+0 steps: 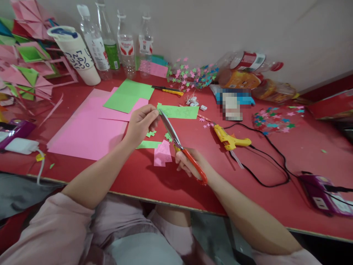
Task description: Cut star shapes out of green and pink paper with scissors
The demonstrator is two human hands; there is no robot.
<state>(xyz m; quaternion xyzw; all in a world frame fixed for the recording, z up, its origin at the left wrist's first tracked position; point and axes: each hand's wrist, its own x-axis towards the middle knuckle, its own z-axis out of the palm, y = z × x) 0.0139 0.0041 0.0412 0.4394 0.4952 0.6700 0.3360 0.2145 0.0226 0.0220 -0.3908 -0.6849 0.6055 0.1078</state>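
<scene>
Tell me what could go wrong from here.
The scissors have their tips right by the fingers of the left hand, so a slip might nick one. The small green cutouts lying loose near the hands could get brushed aside. The yellow glue gun lies near the right hand; an outward swing might knock it or, if it is hot, which I can't tell, burn skin.

Right hand [189, 166] grips red-handled scissors [176, 138] — left hand [142, 122] pinches green paper [159, 106].
</scene>
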